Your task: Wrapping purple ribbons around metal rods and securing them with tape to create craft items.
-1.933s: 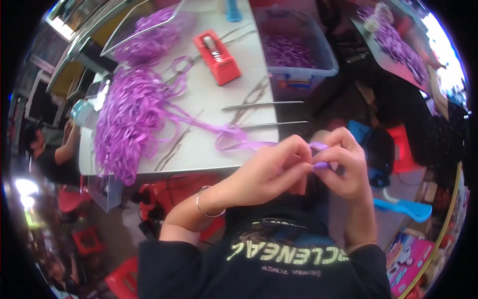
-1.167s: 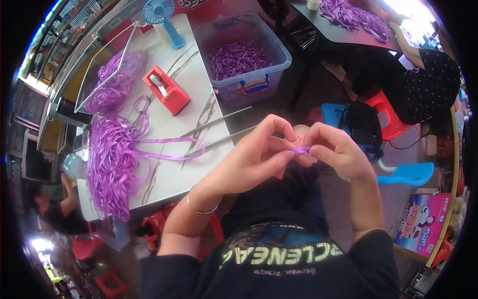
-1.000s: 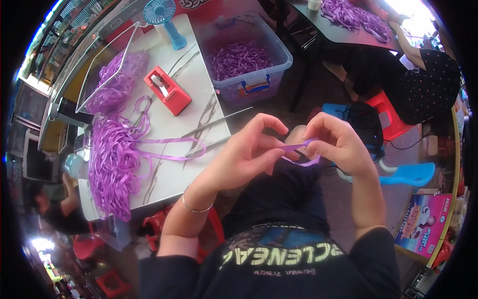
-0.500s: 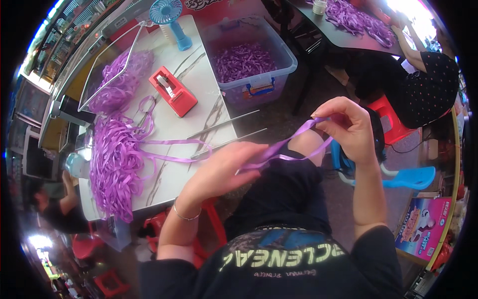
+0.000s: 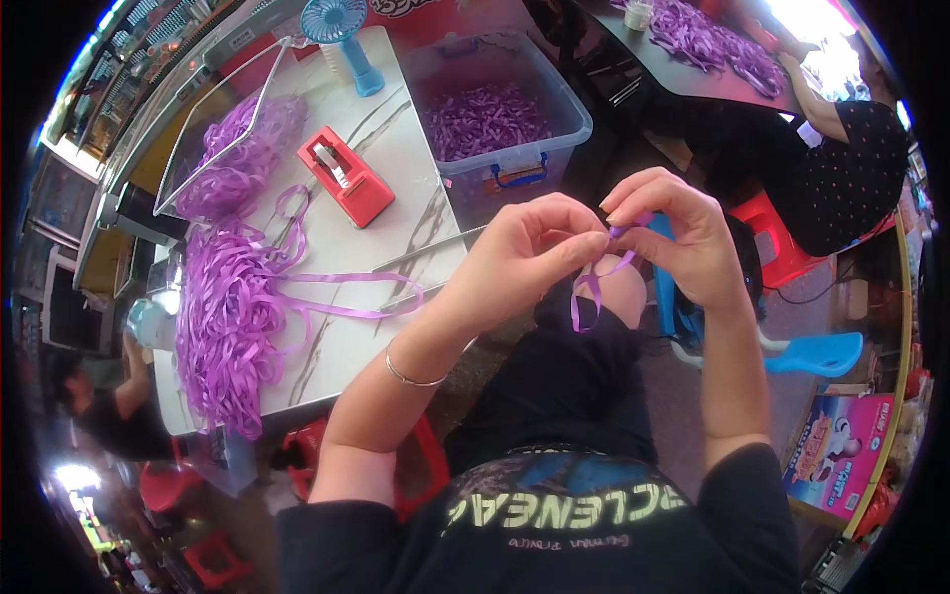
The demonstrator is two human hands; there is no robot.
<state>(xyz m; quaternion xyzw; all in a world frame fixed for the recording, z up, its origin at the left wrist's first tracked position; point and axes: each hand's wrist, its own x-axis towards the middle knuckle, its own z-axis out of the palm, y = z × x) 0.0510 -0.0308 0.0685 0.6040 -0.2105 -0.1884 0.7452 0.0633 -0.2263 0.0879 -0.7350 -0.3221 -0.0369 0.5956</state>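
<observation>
A short purple ribbon (image 5: 588,303) hangs in a loop over my knee, its upper part pinched between my two hands. My left hand (image 5: 534,243) holds it with thumb and forefinger, close against my right fingers. The right hand (image 5: 683,233) grips the same ribbon, and a small bunched bit shows at its fingertips. Whether that bit is a knot, I cannot tell. To my left, a big heap of purple ribbons (image 5: 228,332) lies on the marble-patterned table (image 5: 341,381), with a few long loops trailing toward me.
Two thin metal rods (image 5: 430,249) jut past the table edge. A red tape dispenser (image 5: 346,178) and a blue fan (image 5: 341,45) stand on the table. Beyond it sits a clear bin (image 5: 584,124) of ribbons. A co-worker (image 5: 851,173) sits at another table at far right.
My left hand has moved right and up to meet the right hand. The ribbon, stretched between the hands before, now dangles as a small loop below them.
</observation>
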